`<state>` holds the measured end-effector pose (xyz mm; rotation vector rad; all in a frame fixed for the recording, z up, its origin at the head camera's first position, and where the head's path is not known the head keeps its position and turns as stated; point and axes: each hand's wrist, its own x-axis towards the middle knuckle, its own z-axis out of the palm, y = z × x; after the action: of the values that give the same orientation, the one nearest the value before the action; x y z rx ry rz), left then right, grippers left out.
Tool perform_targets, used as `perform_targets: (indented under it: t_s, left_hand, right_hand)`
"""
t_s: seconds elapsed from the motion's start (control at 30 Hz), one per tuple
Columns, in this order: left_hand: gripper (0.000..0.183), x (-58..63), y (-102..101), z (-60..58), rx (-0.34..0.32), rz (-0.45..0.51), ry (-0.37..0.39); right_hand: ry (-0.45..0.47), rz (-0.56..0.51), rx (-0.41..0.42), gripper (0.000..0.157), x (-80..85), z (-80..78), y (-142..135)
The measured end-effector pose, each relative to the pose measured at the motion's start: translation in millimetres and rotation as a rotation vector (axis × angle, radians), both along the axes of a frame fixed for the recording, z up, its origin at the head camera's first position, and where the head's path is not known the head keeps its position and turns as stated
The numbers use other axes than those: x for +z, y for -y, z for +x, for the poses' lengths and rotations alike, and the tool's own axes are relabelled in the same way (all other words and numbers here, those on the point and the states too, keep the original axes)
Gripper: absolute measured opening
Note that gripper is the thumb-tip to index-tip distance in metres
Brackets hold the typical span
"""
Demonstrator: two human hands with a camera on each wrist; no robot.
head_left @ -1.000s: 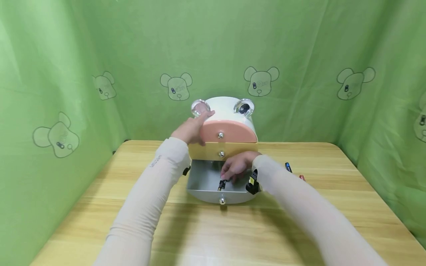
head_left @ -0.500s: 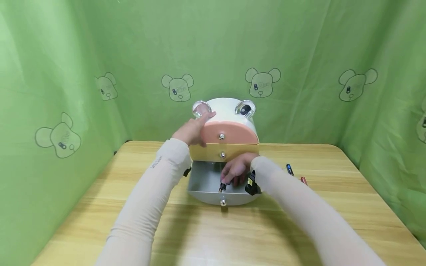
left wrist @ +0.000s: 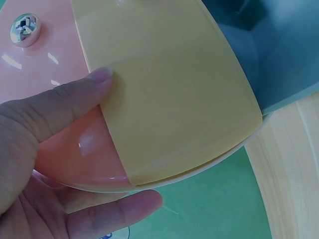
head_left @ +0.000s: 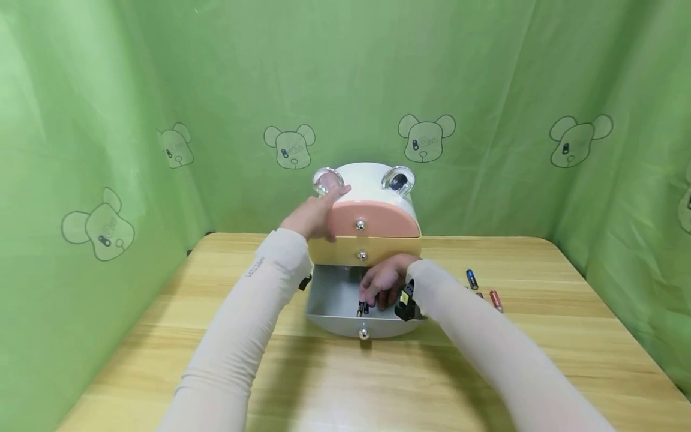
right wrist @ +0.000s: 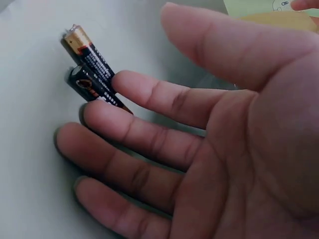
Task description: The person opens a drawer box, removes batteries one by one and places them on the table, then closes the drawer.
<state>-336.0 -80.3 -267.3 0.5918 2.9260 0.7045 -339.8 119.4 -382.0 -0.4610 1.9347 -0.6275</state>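
My left hand (head_left: 313,217) grips the left side of a bear-shaped drawer cabinet (head_left: 372,180), which has a white top. In the left wrist view its thumb lies across the seam of the pink drawer (left wrist: 94,154) and yellow drawer (left wrist: 174,99), fingers round the side. The lowest, grey drawer (head_left: 332,294) is pulled out. Inside it, my right hand (head_left: 385,279) has its fingers extended and thumb apart. Two black-and-gold batteries lie together on the drawer floor: one battery (right wrist: 89,50) with its gold end showing, the other battery (right wrist: 92,84) by my fingertips.
A blue battery (head_left: 472,279) and a red battery (head_left: 496,301) lie on the wooden table (head_left: 540,360), right of the cabinet. A small dark red piece (head_left: 479,294) shows beside my right sleeve, mostly hidden. Green curtain (head_left: 345,78) hangs behind and at both sides.
My right thumb and fingers, earlier pinching at the black batteries, have come off them; the batteries now lie in the grey drawer. My left hand keeps its place on the cabinet.
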Motion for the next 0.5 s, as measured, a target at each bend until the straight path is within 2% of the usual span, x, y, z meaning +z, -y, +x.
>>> perform_targets:
  t_s: [0.5]
  left_hand:
    - [0.122, -2.0, 0.2, -1.1, 0.002, 0.014, -0.003]
  right_hand:
    - [0.033, 0.002, 0.021, 0.028, -6.6, -3.1, 1.3]
